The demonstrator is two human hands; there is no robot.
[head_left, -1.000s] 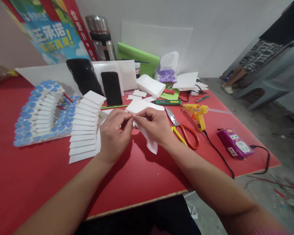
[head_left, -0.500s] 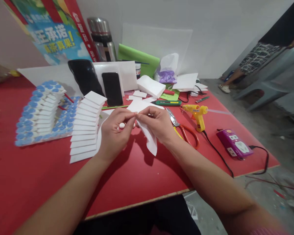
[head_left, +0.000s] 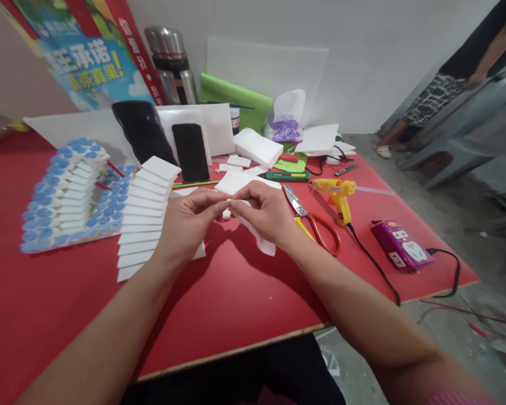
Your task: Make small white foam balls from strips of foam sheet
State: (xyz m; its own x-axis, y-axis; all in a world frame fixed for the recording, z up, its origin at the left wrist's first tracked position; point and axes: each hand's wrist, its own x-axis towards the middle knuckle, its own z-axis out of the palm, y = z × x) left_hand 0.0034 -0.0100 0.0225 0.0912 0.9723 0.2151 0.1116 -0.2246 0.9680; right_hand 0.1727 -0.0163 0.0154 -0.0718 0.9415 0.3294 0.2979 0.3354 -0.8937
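Note:
Over the red table, my left hand and my right hand meet with thumbs and forefingers pinched. Both pinch the end of a thin white strip, paper or tissue, whose loose part hangs below my right palm. Small white round pieces show just beneath the fingertips; I cannot tell whether they touch the hands. Left of my left hand, a curved stair of white foam slabs stands on the table. Beyond it is a similar stair edged with blue-and-white rolled pieces.
Orange-handled scissors, a yellow glue gun and a purple power socket lie to the right, with black cables. Behind the hands are a green cutter, a phone and a steel flask. Another person stands at far right.
The white strip's hanging end has swung up and right, and my hands have turned slightly. The view has shifted a little. The other person's arm has come further into view.

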